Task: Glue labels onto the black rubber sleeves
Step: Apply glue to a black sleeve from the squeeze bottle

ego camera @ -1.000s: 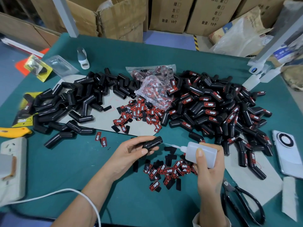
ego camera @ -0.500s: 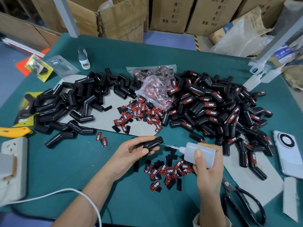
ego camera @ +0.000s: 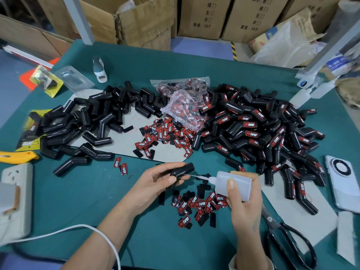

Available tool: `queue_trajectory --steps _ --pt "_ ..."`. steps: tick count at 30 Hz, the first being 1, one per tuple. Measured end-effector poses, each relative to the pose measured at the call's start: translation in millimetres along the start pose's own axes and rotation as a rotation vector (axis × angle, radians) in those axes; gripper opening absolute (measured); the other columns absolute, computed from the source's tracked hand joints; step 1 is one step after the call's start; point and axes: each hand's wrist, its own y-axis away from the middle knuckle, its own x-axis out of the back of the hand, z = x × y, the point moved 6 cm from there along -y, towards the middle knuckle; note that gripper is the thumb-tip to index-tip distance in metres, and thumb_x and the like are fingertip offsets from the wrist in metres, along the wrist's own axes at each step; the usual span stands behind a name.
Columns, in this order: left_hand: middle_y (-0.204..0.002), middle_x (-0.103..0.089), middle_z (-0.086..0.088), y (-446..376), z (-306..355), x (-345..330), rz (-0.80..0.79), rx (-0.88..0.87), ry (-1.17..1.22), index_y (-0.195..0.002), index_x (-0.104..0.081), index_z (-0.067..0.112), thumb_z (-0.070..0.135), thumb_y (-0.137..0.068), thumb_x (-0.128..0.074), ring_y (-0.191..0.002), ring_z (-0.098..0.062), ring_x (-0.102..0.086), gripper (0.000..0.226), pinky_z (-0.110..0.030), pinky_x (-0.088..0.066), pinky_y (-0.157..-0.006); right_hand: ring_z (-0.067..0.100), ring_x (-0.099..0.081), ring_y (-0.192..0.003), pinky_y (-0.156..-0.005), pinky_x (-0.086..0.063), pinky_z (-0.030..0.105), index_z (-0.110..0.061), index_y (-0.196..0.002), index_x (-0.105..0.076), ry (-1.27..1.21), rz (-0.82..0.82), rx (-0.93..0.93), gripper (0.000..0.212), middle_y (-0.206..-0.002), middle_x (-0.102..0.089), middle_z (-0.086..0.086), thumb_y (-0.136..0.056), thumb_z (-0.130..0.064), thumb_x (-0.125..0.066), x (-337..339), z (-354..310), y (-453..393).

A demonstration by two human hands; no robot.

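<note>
Near the front edge of the green table (ego camera: 64, 191), your left hand (ego camera: 155, 182) pinches one bent black rubber sleeve (ego camera: 182, 170) between thumb and fingers, just clear of the surface. Its free leg runs up and to your right, open end toward the labelled pile (ego camera: 263, 133). Your right hand (ego camera: 243, 203) is wrapped around the white glue bottle (ego camera: 235, 184), thumb on its near side. Bottle lies almost level, nozzle aimed left at the sleeve's lower flank. Nozzle tip appears to touch or nearly touch the rubber; the view is too fine to confirm contact. Bottle axis and sleeve axis meet at a shallow angle, so the glue bead should follow the sleeve's length. Loose red-and-black labels (ego camera: 200, 204) lie directly below both hands; the left hand is slightly nearer to them.
</note>
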Motion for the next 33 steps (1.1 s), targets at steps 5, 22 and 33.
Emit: queue_trajectory --steps 5,22,33 --pt "-0.134 -0.066 -0.025 -0.1 -0.4 -0.8 0.022 -0.003 0.008 -0.139 -0.056 -0.005 -0.001 -0.095 -0.058 -0.125 -0.041 -0.064 0.045 -0.036 -0.053 -0.105 0.019 -0.067 -0.09 -0.067 -0.054 0.035 -0.038 -0.108 -0.06 0.013 0.013 0.001 0.027 -0.106 -0.066 -0.006 -0.088 -0.055 -0.062 1.1 0.0 -0.3" --pt "-0.138 -0.064 -0.025 -0.3 -1.0 0.6 -0.008 0.005 0.028 -0.137 -0.065 0.006 0.005 -0.098 -0.064 -0.129 -0.043 -0.061 0.039 -0.035 -0.052 -0.106 0.018 -0.067 -0.09 -0.064 -0.055 0.027 -0.037 -0.109 -0.06 0.021 -0.007 0.009 0.028 -0.105 -0.066 -0.007 -0.088 -0.056 -0.063 -0.5 -0.6 0.4" --pt "-0.138 -0.063 -0.025 0.1 -1.8 0.7 -0.007 0.001 0.033 -0.138 -0.062 0.003 0.001 -0.098 -0.057 -0.129 -0.042 -0.061 0.04 -0.035 -0.052 -0.106 0.02 -0.067 -0.092 -0.066 -0.056 0.03 -0.039 -0.108 -0.06 0.02 0.006 0.013 0.027 -0.107 -0.066 -0.007 -0.088 -0.056 -0.063 -0.2 -0.2 0.2"
